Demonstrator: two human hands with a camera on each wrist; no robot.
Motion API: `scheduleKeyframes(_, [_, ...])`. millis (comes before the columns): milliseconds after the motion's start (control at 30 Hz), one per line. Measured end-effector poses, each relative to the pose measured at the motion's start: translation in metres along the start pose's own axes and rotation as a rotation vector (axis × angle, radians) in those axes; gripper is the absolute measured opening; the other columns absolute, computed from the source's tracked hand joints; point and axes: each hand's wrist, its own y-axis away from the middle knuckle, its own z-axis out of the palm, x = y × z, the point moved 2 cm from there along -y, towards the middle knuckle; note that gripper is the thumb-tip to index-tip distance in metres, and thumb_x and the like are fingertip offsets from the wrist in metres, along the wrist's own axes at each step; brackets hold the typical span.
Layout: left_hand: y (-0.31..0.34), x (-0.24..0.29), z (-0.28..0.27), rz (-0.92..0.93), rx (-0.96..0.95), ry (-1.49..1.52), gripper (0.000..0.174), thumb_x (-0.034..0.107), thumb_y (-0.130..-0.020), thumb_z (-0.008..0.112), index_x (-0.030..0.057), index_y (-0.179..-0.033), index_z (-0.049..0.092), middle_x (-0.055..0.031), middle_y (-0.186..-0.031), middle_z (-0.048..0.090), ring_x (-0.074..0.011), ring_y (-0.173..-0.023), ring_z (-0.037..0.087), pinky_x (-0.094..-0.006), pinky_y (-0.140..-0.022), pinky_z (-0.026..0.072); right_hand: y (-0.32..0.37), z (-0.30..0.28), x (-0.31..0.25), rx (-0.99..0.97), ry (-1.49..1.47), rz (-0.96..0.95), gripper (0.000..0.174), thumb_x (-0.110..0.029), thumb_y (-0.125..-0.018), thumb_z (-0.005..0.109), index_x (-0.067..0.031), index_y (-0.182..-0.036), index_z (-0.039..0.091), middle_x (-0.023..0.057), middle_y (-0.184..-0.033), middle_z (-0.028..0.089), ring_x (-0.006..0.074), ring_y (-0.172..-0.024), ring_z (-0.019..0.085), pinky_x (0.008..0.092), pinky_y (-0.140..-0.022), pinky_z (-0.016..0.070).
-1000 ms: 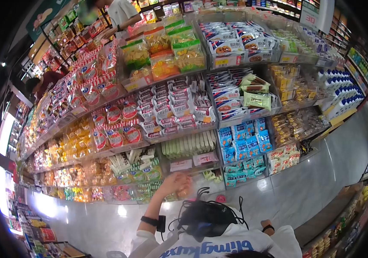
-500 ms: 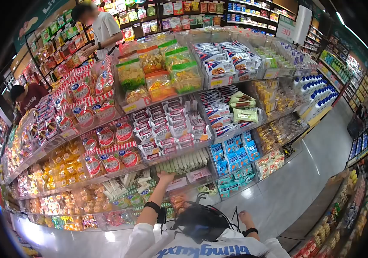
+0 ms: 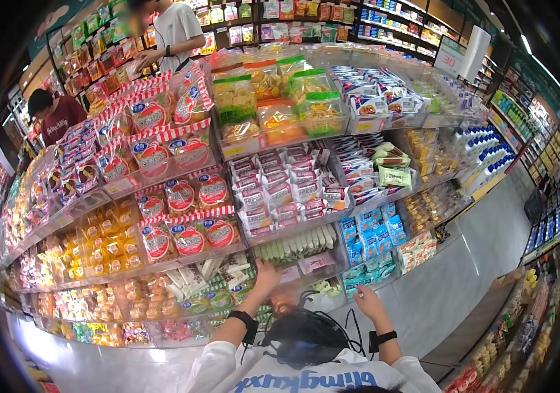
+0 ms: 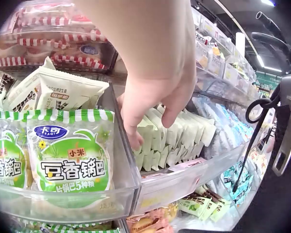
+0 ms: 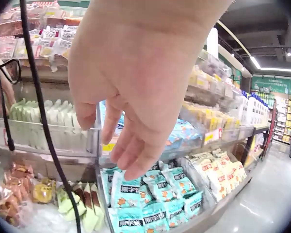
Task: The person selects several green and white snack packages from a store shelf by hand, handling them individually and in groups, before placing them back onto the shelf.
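My left hand (image 3: 268, 278) reaches into a clear bin at the left end of a row of pale green packets (image 4: 177, 136). In the left wrist view its fingers point down against the end packets, thumb and fingers spread apart. My right hand (image 5: 131, 92) is raised in front of the shelves, fingers loosely bent and holding nothing. Behind and below it in the right wrist view are teal snack packets (image 5: 157, 191), with blue packets (image 3: 375, 239) one level higher. Green-and-white striped bags (image 4: 72, 153) stand in the bin left of my left hand.
Clear bin walls (image 4: 131, 194) divide the tiered shelves. Red-striped bags (image 3: 191, 239) and brown-and-white packets (image 3: 280, 187) fill higher bins. A dark cable (image 5: 43, 116) hangs across the right wrist view. Two people stand beyond the display, one in a white shirt (image 3: 176, 33).
My left hand has risen from in front of the lower shelf to the pale green packets. My right hand has come up from beside my body toward the shelves. The head view has shifted.
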Motion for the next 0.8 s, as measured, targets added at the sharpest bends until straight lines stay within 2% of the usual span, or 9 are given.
scheduleKeyframes(67, [-0.014,-0.021,0.03,0.012,-0.013,-0.018,0.048,0.028,-0.085,0.051,-0.015,-0.107,0.054,-0.0398,-0.123,0.038,-0.0556,-0.124,0.02,-0.0503,-0.107,0.0198,-0.007,0.008,-0.018,-0.014,-0.008,-0.104,0.03,-0.018,-0.081,0.061,-0.0029,-0.106,0.059,0.0181,-0.095,0.063,0.0317,-0.086,0.061,0.0376,-0.073,0.0493])
scheduleKeyframes(167, [0.004,-0.003,0.021,0.074,0.019,-0.055,0.044,0.027,-0.084,0.052,-0.0074,-0.111,0.057,-0.0399,-0.127,0.035,-0.0598,-0.122,0.02,-0.052,-0.107,0.0198,-0.017,0.019,-0.047,-0.024,0.089,-0.176,0.027,-0.016,-0.081,0.06,-0.0025,-0.105,0.059,0.0176,-0.095,0.063,0.0317,-0.087,0.061,0.0378,-0.072,0.0492])
scheduleKeyframes(233, [0.035,0.031,-0.029,0.057,-0.059,0.157,0.041,0.027,-0.084,0.052,-0.0034,-0.112,0.058,-0.0401,-0.131,0.031,-0.0629,-0.12,0.021,-0.0527,-0.108,0.02,-0.024,0.022,-0.068,-0.06,0.041,-0.281,0.026,-0.015,-0.082,0.059,-0.002,-0.105,0.059,0.0179,-0.093,0.062,0.032,-0.086,0.061,0.0379,-0.072,0.049])
scheduleKeyframes(300, [0.039,0.041,-0.053,0.042,-0.243,0.128,0.051,0.027,-0.084,0.053,-0.0047,-0.123,0.049,-0.039,-0.135,0.026,-0.062,-0.12,0.023,-0.0507,-0.109,0.02,-0.033,0.028,-0.084,-0.113,0.01,-0.332,0.025,-0.015,-0.083,0.058,-0.0017,-0.104,0.059,0.0183,-0.092,0.062,0.0324,-0.085,0.061,0.0383,-0.072,0.0488])
scheduleKeyframes(400, [0.03,0.014,-0.024,-0.201,0.012,0.529,0.068,0.03,-0.081,0.056,-0.0071,-0.133,0.033,-0.0382,-0.136,0.025,-0.0572,-0.125,0.021,-0.0461,-0.11,0.0196,-0.05,0.041,-0.106,-0.208,0.013,-0.367,0.023,-0.015,-0.084,0.057,-0.0012,-0.102,0.059,0.0186,-0.091,0.061,0.0332,-0.084,0.06,0.0394,-0.073,0.0484])
scheduleKeyframes(500, [0.013,0.0,-0.009,-0.232,-0.141,0.452,0.096,0.045,-0.079,0.062,-0.0083,-0.14,0.01,-0.0335,-0.143,0.015,-0.0409,-0.136,0.015,-0.0392,-0.108,0.0265,-0.07,0.053,-0.126,-0.291,0.064,-0.455,0.023,-0.015,-0.083,0.057,-0.0008,-0.101,0.058,0.0188,-0.089,0.061,0.0342,-0.084,0.06,0.0405,-0.075,0.0479])
scheduleKeyframes(600, [0.006,-0.004,0.007,-0.319,-0.002,0.462,0.096,0.041,-0.076,0.065,-0.0096,-0.139,0.013,-0.033,-0.142,0.02,-0.0396,-0.134,0.022,-0.037,-0.106,0.0291,-0.095,0.072,-0.136,-0.344,0.095,-0.531,0.024,-0.014,-0.082,0.056,-0.0009,-0.102,0.059,0.019,-0.091,0.061,0.0347,-0.089,0.059,0.0412,-0.078,0.0471])
scheduleKeyframes(733, [0.048,0.065,-0.107,0.03,-0.382,-0.036,0.091,0.035,-0.073,0.066,-0.0111,-0.137,0.02,-0.0321,-0.139,0.028,-0.0373,-0.132,0.028,-0.036,-0.106,0.0285,-0.114,0.096,-0.137,-0.294,0.054,-0.6,0.025,-0.011,-0.08,0.055,-0.0013,-0.103,0.059,0.019,-0.096,0.06,0.0355,-0.098,0.056,0.0411,-0.083,0.0456])
scheduleKeyframes(800, [0.052,0.067,-0.119,0.026,-0.408,0.065,0.088,0.033,-0.073,0.065,-0.0112,-0.136,0.022,-0.0316,-0.138,0.031,-0.0364,-0.131,0.03,-0.0357,-0.106,0.0281,-0.12,0.099,-0.145,-0.317,0.039,-0.591,0.026,-0.011,-0.08,0.055,-0.0014,-0.103,0.059,0.0191,-0.097,0.06,0.0359,-0.099,0.056,0.041,-0.084,0.0454])
